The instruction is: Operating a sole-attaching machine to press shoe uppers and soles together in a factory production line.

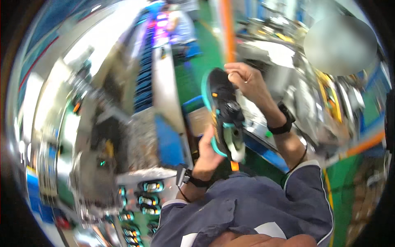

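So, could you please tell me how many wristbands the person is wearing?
2: one black wristband on the right wrist beside the shoe, one on the left wrist below it.

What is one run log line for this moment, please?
left hand: holds black and teal shoe at heel | right hand: closed at its toe | shoe: raised over the workbench

bright, even indoor light, strongest from upper left where a pale surface (103, 37) blows out to white. heavy motion blur across the whole frame, worst at left and right. glare streaks on the metal machinery (94, 164). the shoe (224, 113) and the hands read soft, not sharp. strong fisheye bending toward a black rim. a grey blurred patch (340, 41) sits upper right.
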`<state>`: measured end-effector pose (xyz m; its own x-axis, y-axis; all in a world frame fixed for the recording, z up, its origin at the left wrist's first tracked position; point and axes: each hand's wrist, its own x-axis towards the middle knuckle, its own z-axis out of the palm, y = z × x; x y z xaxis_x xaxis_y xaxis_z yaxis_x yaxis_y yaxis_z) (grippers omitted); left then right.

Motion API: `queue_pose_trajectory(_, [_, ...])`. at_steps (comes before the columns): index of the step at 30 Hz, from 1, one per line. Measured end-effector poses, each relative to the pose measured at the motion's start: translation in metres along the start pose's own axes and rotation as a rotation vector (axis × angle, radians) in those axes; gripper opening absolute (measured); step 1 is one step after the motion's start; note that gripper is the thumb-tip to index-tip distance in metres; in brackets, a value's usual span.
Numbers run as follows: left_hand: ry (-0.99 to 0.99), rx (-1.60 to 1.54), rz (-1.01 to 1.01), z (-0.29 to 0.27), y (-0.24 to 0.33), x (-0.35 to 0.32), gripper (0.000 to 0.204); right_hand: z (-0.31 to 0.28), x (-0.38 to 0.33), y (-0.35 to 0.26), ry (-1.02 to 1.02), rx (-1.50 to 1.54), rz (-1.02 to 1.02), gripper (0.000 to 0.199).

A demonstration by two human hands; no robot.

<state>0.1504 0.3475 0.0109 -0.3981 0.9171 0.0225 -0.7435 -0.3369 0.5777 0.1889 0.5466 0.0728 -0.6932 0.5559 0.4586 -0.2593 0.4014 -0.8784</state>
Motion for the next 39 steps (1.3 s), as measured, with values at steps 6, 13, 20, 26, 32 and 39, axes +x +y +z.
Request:
queue_pose_trajectory(6, [-0.108, 0.585, 0.027, 0.081, -0.120, 0.116, 0.046, -0.164, -0.139, 0.030, 0.304, 0.169, 0.218, 0.063])
queue_pose_trajectory(13, [-0.368, 0.794, -0.360, 0.131, -0.270, 0.228, 0.070, -0.303, -0.219, 0.076, 0.990, -0.069, 0.338, 0.053])
queue_pose_trajectory(20, [-0.260, 1.355, -0.058, 0.114, -0.448, 0.422, 0.061, -0.371, -0.271, 0.051, 1.337, -0.282, 0.348, 0.050])
queue_pose_trajectory(26, [-0.225, 1.587, -0.123, 0.112, -0.486, 0.496, 0.070, -0.389, -0.259, 0.036, 1.430, -0.605, 0.482, 0.049])
queue_pose_trajectory(32, [-0.149, 0.479, -0.655, 0.079, -0.420, 0.468, 0.030, -0.489, -0.166, 0.063, 1.222, -0.797, 0.598, 0.036])
queue_pose_trajectory(39, [-0.056, 0.498, -0.548, 0.076, -0.177, 0.316, 0.052, -0.477, 0.036, 0.157, 0.455, -1.019, 1.145, 0.043])
